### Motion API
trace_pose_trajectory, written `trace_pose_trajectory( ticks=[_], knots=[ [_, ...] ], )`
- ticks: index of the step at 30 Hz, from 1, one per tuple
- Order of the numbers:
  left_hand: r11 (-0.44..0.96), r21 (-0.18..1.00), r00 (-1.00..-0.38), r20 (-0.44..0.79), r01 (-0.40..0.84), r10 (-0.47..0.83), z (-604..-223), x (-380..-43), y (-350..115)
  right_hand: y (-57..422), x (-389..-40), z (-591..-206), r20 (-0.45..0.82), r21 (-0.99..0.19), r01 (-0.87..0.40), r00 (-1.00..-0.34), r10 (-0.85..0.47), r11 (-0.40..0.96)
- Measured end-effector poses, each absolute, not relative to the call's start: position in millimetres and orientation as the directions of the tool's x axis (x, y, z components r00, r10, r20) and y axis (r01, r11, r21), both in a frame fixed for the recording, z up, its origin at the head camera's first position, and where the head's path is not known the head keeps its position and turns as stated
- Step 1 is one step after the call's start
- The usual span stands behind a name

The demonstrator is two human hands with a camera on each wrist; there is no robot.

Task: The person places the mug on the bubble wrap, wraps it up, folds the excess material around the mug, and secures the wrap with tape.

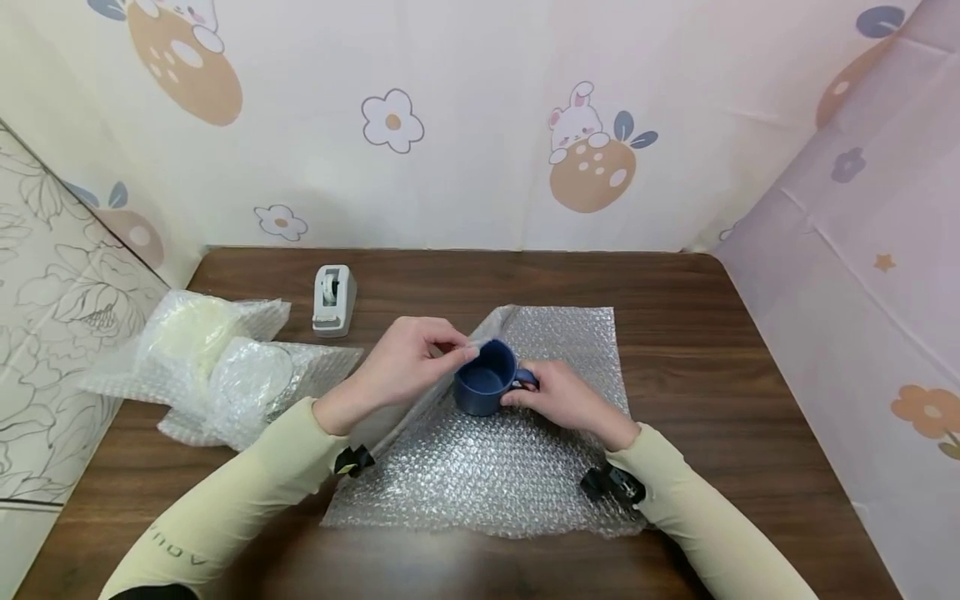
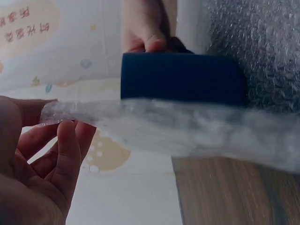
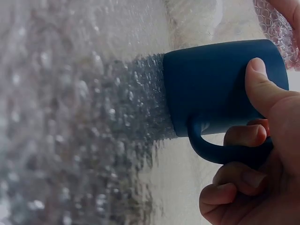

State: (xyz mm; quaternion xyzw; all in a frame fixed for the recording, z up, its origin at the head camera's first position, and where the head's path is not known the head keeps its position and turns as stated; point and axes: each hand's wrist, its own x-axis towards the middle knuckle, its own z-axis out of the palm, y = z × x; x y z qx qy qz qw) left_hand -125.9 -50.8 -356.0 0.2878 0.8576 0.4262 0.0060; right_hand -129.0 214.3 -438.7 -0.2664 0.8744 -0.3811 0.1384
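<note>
A dark blue mug (image 1: pixel 480 390) stands upright on a sheet of bubble wrap (image 1: pixel 480 475) in the head view. My right hand (image 1: pixel 558 398) grips its handle (image 3: pixel 220 152), a finger through the loop and the thumb pressed on the mug's side. The left hand (image 1: pixel 405 362) pinches a lifted edge of the bubble wrap between thumb and fingers, at the mug's left rim. In the left wrist view that raised edge (image 2: pixel 187 126) runs taut from the fingers and covers the lower part of the mug (image 2: pixel 183 77).
Two bubble-wrapped bundles (image 1: pixel 251 383) lie at the table's left side. A white tape dispenser (image 1: pixel 334 300) stands behind them, near the back edge. Brown wooden tabletop (image 1: pixel 705 375) shows to the right of the sheet. Patterned cloth (image 1: pixel 480 167) hangs behind the table.
</note>
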Motion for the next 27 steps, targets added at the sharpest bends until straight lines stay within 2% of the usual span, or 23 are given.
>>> trace_pose_trajectory(
  ticks=[6,9,19,23,27],
  knots=[
    [0.486,0.641,-0.756,0.239,0.594,0.609,-364,-125,-40,214,-132,-437,-0.063,-0.745,-0.353,-0.808,-0.586,0.567],
    [0.494,0.606,-0.736,0.240,0.623,0.633,-370,-123,-36,214,-132,-437,-0.066,-0.748,-0.352,-0.804,-0.591,0.562],
    [0.573,0.387,-0.686,0.297,0.723,0.664,-385,-120,-18,218,-132,-441,-0.021,-0.745,-0.383,-0.805,-0.593,0.546],
    [0.550,0.318,-0.632,0.302,0.772,0.713,-387,-119,-19,217,-134,-443,-0.006,-0.736,-0.399,-0.803,-0.595,0.546],
    [0.500,0.318,-0.588,0.319,0.805,0.743,-389,-118,-25,216,-135,-444,0.003,-0.733,-0.409,-0.801,-0.598,0.544]
  ],
)
